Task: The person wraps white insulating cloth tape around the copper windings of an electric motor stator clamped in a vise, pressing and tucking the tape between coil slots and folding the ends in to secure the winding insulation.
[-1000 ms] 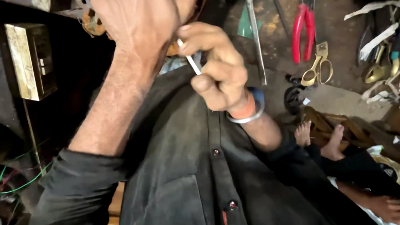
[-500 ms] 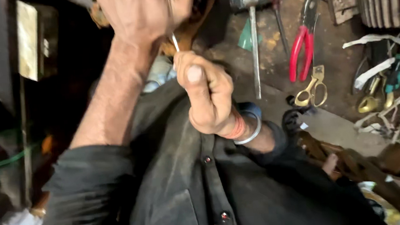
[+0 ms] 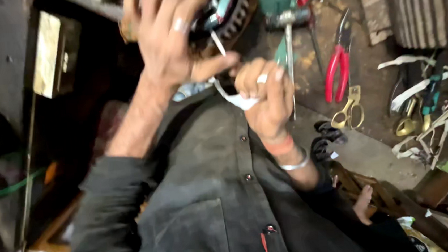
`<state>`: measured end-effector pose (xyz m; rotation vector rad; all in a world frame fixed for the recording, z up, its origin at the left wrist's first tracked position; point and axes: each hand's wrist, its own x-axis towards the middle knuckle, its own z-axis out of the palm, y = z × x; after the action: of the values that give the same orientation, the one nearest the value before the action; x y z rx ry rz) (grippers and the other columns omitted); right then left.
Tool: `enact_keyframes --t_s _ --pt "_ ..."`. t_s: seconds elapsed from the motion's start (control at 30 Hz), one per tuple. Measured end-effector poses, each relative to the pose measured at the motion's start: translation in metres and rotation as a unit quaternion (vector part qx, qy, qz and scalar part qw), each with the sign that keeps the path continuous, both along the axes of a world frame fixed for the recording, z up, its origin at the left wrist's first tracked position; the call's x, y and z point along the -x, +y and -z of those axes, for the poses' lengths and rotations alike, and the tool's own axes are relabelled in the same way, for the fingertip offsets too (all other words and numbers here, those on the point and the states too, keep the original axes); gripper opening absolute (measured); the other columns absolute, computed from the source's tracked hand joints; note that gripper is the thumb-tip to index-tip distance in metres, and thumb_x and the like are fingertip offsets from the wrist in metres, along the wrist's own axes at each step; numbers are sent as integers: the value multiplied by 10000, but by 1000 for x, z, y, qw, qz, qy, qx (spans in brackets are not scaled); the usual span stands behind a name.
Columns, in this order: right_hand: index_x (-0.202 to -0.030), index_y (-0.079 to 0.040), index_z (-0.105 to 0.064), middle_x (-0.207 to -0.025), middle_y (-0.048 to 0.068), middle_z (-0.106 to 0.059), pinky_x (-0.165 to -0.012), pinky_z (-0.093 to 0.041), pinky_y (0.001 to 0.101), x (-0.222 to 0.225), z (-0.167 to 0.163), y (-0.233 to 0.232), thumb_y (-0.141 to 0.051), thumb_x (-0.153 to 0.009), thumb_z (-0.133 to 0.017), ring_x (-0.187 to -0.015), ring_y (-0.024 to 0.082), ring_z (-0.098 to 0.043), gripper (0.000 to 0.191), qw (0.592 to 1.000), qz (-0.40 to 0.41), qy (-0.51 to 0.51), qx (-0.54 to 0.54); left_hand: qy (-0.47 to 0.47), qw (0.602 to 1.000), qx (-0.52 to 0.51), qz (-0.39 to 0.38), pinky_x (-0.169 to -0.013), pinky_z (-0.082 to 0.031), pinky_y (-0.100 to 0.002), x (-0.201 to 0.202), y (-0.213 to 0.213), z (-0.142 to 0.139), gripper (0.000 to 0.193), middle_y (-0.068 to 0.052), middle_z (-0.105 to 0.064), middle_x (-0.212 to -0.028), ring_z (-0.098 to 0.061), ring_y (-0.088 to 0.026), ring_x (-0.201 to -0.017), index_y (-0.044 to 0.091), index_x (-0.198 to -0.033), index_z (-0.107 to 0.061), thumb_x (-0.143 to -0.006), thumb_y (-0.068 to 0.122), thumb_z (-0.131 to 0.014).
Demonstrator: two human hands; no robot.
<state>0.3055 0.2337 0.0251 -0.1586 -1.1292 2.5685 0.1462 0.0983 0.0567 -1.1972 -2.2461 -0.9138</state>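
My left hand (image 3: 167, 45) is raised at the top of the view and grips a round, dark metal part with a toothed rim (image 3: 236, 5); coloured wires show on it. A thin white strip (image 3: 230, 94) runs from that part down to my right hand (image 3: 267, 96), which is closed around the strip's lower end just right of my left thumb. An orange band and a metal bangle (image 3: 293, 163) sit on my right wrist. My dark buttoned shirt (image 3: 213, 196) fills the lower middle.
On the dirty floor to the right lie red-handled pliers (image 3: 336, 66), brass scissors (image 3: 348, 112), a long-shafted tool (image 3: 289, 57) and several loose white strips (image 3: 418, 92). A brass-coloured box (image 3: 48, 54) stands at the left, green wire (image 3: 5, 186) below it. A bare foot (image 3: 363, 203) is at lower right.
My right hand has moved rightward away from the left hand, drawing the white strip out longer. The round part has come into view in my left hand.
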Motion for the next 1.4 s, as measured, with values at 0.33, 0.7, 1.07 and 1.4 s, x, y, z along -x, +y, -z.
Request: enact_keyframes --t_s 0.33,0.7,1.07,1.4 --pt "-921 -53 -490 -846 65 -521 -1057 -393 460 78 -50 -79 -273 -1147 -454 -779 202 -523 317 969 -88 -25 -231 35 982 -73 169 -1107 -334 -557 120 -74 64 668 -52 -663 -1018 -653 -275 -1109 63 -1094 -728 -958 717 -697" --pt "-847 -64 -469 -916 100 -593 -1173 -345 490 107 -58 -191 -291 -1100 -520 -939 278 -615 344 962 100 -133 -214 -216 863 -192 414 -1150 -363 -585 185 -142 75 652 -135 -672 -1165 -621 -378 -1260 22 -1127 -595 -877 475 -992" --pt "-981 -34 -740 -832 59 -623 -626 -470 302 55 -64 -245 -172 -915 -803 -702 175 -600 166 709 191 -389 -556 -72 927 -50 364 -902 -382 -349 146 -167 56 319 25 -708 -1230 -639 -187 -1127 160 -1246 -767 -936 135 -839" --pt "-1027 -26 -689 -1103 101 -690 -622 -456 246 36 -79 -251 -168 -976 -671 -792 126 -632 152 792 324 -459 -240 -46 903 -36 425 -856 -391 -346 148 -157 53 256 -1 -714 -1200 -643 -194 -1129 112 -1227 -765 -974 128 -795"
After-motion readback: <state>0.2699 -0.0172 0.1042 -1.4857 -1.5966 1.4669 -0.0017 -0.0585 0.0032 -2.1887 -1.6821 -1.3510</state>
